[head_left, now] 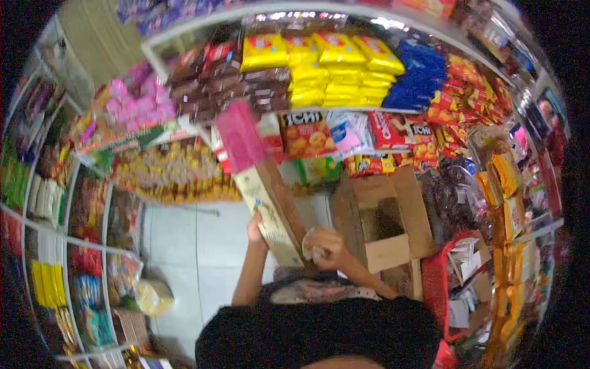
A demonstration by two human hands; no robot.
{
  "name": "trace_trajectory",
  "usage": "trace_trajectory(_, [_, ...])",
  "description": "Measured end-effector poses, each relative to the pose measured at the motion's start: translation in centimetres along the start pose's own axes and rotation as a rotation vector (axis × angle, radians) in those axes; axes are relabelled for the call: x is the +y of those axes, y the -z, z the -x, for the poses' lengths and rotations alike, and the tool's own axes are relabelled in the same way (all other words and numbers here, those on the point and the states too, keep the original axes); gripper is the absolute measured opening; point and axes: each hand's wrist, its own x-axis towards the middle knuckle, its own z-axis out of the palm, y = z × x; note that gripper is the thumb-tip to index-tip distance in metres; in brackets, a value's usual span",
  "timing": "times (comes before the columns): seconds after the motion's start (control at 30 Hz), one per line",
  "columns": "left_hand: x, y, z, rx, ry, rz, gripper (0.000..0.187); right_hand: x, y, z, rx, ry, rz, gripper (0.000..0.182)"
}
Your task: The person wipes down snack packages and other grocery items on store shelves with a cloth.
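A long narrow cardboard box (pixel 264 209) with a cream printed side and a brown face tilts upward in front of me. A pink flap or sheet (pixel 241 136) covers its far end. My left hand (pixel 257 230) grips the box's cream side, near its lower half. Beside the box's near end, my right hand (pixel 326 247) is closed, its fingers curled around something pale and crumpled that I cannot make out. Motion blur hides the finer details of both hands.
An open brown carton (pixel 387 215) stands on the tiled floor (pixel 178 230) to the right. Behind the box, shelves hold yellow packs (pixel 338 74), blue packs (pixel 419 77) and snack boxes (pixel 307 136). A red container (pixel 437 295) sits at lower right; a yellowish bag (pixel 153 297) lies left.
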Motion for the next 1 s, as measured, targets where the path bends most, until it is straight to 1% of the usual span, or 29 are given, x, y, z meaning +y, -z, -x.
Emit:
trace_trajectory(0.03, [-0.2,0.7,-0.4,-0.003,0.034,0.002,0.049,0.0,0.0,-0.3,0.031,0.030,0.025,0.012])
trace_trajectory(0.07, [-0.1,0.9,-0.5,-0.013,0.069,0.043,0.053,-0.2,0.2,-0.5,0.008,0.007,0.068,0.011])
trace_trajectory(0.1, [0.0,0.5,-0.5,0.030,0.061,0.022,0.054,-0.3,0.4,-0.9,-0.016,-0.024,0.104,0.010])
trace_trajectory(0.17, [0.2,0.3,-0.4,0.071,0.058,-0.026,0.055,-0.8,0.7,-1.9,0.009,0.001,0.115,0.010])
trace_trajectory(0.3, [0.6,-0.2,-0.3,0.037,0.048,-0.046,0.048,-0.5,0.1,-1.9,0.039,0.034,0.149,0.011])
trace_trajectory(0.33, [0.7,-0.5,-0.5,0.044,0.028,-0.065,0.049,-0.8,0.5,-1.9,0.010,-0.026,0.075,0.014])
trace_trajectory(0.37, [0.8,-1.1,-0.5,0.055,0.009,-0.084,0.051,-0.7,0.5,-2.1,0.014,-0.043,0.065,0.014])
trace_trajectory(0.43, [1.2,-2.1,-0.3,0.067,0.046,-0.081,0.049,-0.7,0.5,-2.2,0.009,0.019,0.214,0.022])
trace_trajectory(0.5, [0.9,-2.0,-0.5,0.155,0.079,-0.072,0.049,-0.4,0.8,-3.4,-0.005,0.027,0.260,0.032])
trace_trajectory(0.53, [0.7,-1.6,-0.8,0.169,0.089,-0.073,0.049,0.2,0.8,-3.7,-0.007,0.015,0.329,0.033])
trace_trajectory(0.57, [0.4,-0.9,-1.0,0.076,0.107,-0.038,0.049,0.9,0.8,-4.0,-0.009,0.003,0.398,0.035])
trace_trajectory(0.6, [0.3,-0.6,-1.0,-0.017,0.123,-0.002,0.049,1.0,1.1,-4.9,-0.012,-0.011,0.390,0.035])
trace_trajectory(0.67, [0.2,-1.1,-0.8,-0.003,0.158,-0.034,0.049,0.9,2.1,-7.1,0.057,-0.004,0.389,0.032])
trace_trajectory(0.7, [0.2,-1.5,-0.7,-0.003,0.185,-0.065,0.049,1.0,2.5,-7.9,0.059,-0.011,0.384,0.032])
trace_trajectory(0.77, [0.2,-1.9,-0.4,0.001,0.212,-0.079,0.049,1.3,3.2,-9.2,0.131,0.050,0.366,0.029])
trace_trajectory(0.83, [0.2,-2.5,-0.3,0.003,0.255,-0.144,0.049,1.4,4.0,-10.3,0.148,0.049,0.377,0.028])
trace_trajectory(0.9, [-0.1,-2.9,-0.3,0.018,0.252,-0.149,0.049,1.5,4.8,-11.4,0.165,0.051,0.393,0.027])
trace_trajectory(0.97, [-0.8,-2.5,-0.6,0.030,0.237,-0.195,0.048,1.8,5.6,-12.2,0.220,0.129,0.464,0.028])
trace_trajectory(1.0, [-1.1,-2.4,-0.6,0.027,0.239,-0.202,0.048,2.0,6.0,-12.6,0.229,0.128,0.466,0.028])
